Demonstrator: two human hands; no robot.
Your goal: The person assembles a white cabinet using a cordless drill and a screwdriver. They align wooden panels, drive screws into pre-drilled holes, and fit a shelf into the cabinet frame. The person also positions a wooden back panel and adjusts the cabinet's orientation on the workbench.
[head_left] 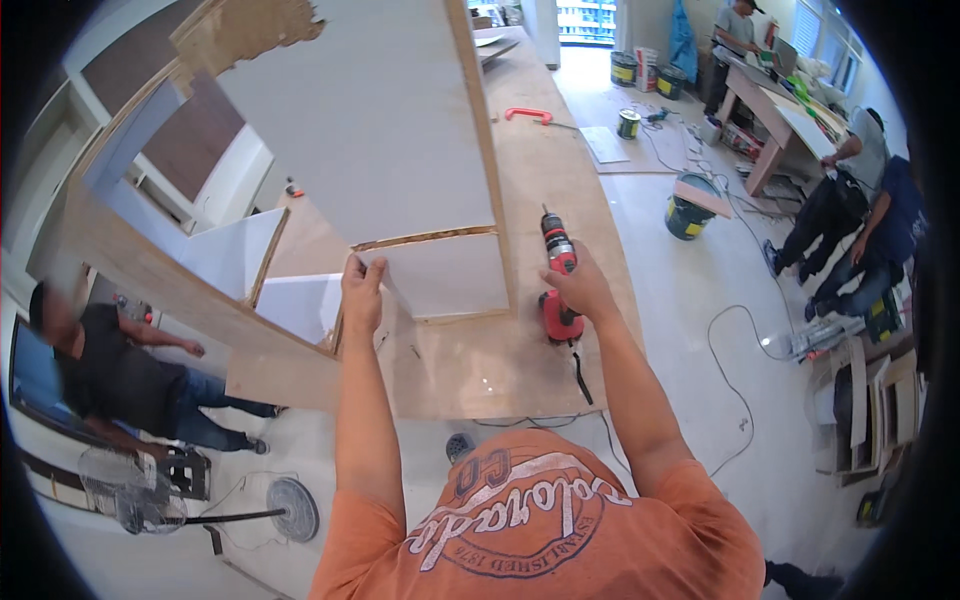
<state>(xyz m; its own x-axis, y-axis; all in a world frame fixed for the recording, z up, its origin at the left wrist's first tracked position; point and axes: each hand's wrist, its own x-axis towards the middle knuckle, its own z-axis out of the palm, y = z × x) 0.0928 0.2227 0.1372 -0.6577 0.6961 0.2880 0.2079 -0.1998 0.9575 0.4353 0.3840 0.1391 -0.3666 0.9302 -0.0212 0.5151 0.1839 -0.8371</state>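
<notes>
My right hand [584,286] is wrapped round the grip of a red and black power drill [560,250]. The drill's bit points away from me, and a black strap or cord hangs from its base. My left hand [362,296] has thumb and fingers at the near edge of a white-faced cabinet panel [448,276], closed on that edge. The panel belongs to an open wooden cabinet frame [210,270] with white inner faces and raw wood edges. A strip of rough brown wood [424,239] crosses the panel. All of this rests on a plywood worktop [540,170].
A red-handled tool [527,114] lies farther along the worktop. A person in black [120,350] stands at the left, near a floor fan [135,490]. At the right are several people, a workbench [760,130], a bucket [690,208], cords on the floor and stacked boards [875,410].
</notes>
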